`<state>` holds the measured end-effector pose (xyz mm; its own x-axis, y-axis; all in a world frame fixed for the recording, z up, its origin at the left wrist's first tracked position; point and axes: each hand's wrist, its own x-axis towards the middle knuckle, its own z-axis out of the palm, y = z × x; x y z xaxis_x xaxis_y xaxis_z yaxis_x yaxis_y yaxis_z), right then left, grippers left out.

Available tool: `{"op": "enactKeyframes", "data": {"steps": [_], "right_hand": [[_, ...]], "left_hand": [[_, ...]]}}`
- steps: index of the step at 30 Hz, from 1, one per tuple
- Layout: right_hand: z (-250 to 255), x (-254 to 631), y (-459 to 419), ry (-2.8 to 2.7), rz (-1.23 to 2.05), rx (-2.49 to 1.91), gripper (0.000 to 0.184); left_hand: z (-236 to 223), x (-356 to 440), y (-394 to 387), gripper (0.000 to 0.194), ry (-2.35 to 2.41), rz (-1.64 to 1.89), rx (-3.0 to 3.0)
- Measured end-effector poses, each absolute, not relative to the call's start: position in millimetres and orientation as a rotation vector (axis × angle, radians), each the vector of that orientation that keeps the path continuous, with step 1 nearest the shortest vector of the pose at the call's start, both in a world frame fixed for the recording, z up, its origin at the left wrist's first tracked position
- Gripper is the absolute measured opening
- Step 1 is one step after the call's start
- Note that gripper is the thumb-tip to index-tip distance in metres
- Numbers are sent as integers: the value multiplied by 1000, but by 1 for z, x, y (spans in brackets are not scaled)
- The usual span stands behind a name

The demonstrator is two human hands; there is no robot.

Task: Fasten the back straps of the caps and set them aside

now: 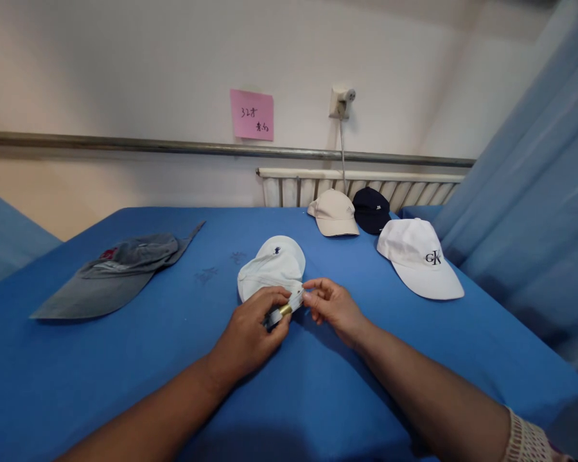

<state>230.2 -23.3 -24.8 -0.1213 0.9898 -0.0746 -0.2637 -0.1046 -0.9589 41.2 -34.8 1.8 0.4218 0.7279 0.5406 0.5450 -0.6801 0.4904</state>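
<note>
A pale mint baseball cap with a small dark emblem lies on the blue-covered table, its brim pointing away from me. At its near side is the back strap with a brass-coloured buckle. My left hand is closed around the buckle end of the strap, thumb below and fingers above. From the right, my right hand pinches the strap's other side between thumb and forefinger. The fingers partly cover the strap, so its fastening cannot be fully seen.
On the left lies a grey cap, its strap sticking out. A white cap, a beige cap and a navy cap sit at right. Behind the blue sheet are a radiator and metal rail; a curtain hangs right.
</note>
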Motion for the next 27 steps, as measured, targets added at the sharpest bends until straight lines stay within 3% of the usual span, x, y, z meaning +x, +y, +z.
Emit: {"op": "enactKeyframes", "data": {"steps": [7, 11, 27], "right_hand": [[-24, 227, -24, -1117, 1420, -946, 36], [-28, 225, -23, -1181, 1388, -959, 36], [-29, 221, -24, -1208, 1208, -1017, 30]], "left_hand": [[1, 39, -35, 16, 1091, 1021, 2497], [-2, 40, -35, 28, 1096, 924, 2544], [-6, 43, -36, 12, 1174, 1003, 2432]]}}
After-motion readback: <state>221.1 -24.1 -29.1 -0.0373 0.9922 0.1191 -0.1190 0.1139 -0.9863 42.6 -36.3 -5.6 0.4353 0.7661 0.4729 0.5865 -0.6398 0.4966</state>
